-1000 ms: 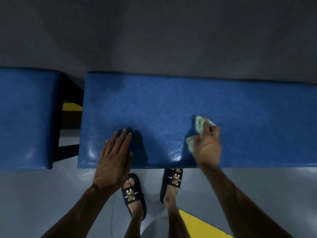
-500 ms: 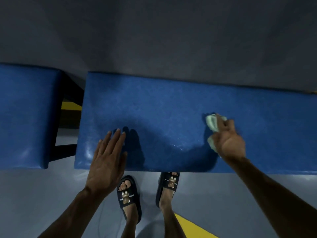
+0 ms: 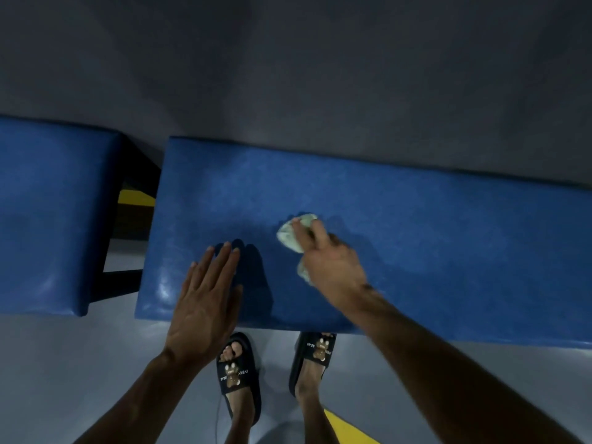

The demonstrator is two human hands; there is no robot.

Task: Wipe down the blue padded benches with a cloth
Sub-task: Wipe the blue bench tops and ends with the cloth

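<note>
Since half a second ago, when it worked further toward the bench's right end, the right hand [image 3: 333, 267] has swept the cloth [image 3: 293, 233] back toward the left, to just beside the left hand [image 3: 205, 302]. By my reading, this is the return stroke of a back-and-forth wipe over the middle of the near bench [image 3: 448, 251], with its long right stretch and its far left corner yet to be covered.

Curled fingers pinch the cloth, a pale, crumpled wad, soft and bunched, pressed against the bench top. Beside it, the left hand lies flat with straight fingers on the bench's front left part, seemingly bracing; whether the palm bears weight is hard to tell in this dim view.

Glossy padded vinyl covers the bench, faintly mottled, with rounded edges and a sheen at its left corner. Left of it, across a dark gap, sits a second blue bench [image 3: 54, 219] of the same make.
</note>
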